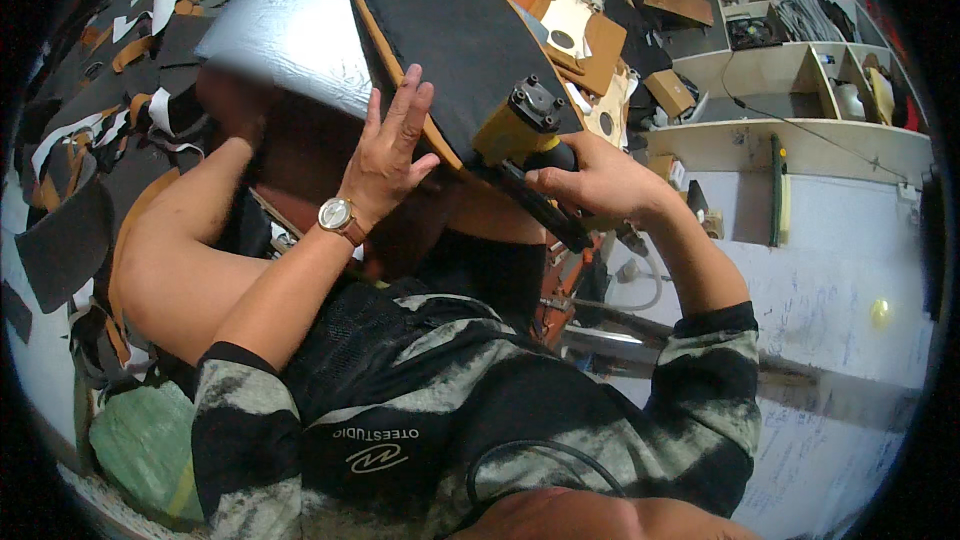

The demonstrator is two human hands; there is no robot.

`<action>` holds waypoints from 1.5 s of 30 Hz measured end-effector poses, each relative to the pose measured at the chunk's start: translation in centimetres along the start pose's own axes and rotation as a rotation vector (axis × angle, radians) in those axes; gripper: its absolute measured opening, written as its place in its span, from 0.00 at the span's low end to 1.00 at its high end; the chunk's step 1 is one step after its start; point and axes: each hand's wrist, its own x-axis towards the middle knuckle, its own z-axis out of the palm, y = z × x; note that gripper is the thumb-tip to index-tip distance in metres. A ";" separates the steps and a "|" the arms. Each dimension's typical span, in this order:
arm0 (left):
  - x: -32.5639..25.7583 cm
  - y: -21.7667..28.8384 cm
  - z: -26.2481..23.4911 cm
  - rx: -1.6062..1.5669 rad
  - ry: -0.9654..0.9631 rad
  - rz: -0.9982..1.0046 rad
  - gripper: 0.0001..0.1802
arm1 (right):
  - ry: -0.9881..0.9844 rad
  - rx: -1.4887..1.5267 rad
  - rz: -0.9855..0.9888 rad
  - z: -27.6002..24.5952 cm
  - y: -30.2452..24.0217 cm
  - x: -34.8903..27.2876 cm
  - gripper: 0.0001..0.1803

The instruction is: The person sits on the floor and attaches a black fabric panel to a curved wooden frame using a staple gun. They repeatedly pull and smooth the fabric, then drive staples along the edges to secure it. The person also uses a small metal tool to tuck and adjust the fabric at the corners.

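A black padded panel [445, 25] with a tan border stands tilted in front of me. My left hand [388, 155], with a wristwatch [337, 214], has its fingers stretched out against the panel's near left edge and grips nothing. My right hand [605, 180] is wrapped round the handle of a yellow and black pneumatic staple gun [508, 130]. The gun lies over the panel's lower right corner, its bolted cap toward the far side. Whether its nose touches the panel is hidden.
Behind the panel rests a large silver foil-covered piece [295, 20]. Dark and tan offcuts [80, 210] pile up at left, above a green sack [145, 445]. At right are a pale wooden shelf unit [770, 70], cardboard pieces [600, 52] and a whitish surface [830, 270] with handwriting.
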 end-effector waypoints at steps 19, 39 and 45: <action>-1.0 0.5 1.4 -0.212 0.081 -0.276 0.76 | 0.081 -0.041 -0.058 -0.7 -2.6 4.7 0.24; 1.8 2.4 4.4 -1.084 -0.193 -0.965 0.18 | 0.801 0.995 -0.022 8.5 16.3 -9.1 0.22; 5.1 5.0 0.7 -1.306 -0.232 -1.082 0.22 | 0.716 1.141 0.274 20.1 26.1 -6.1 0.16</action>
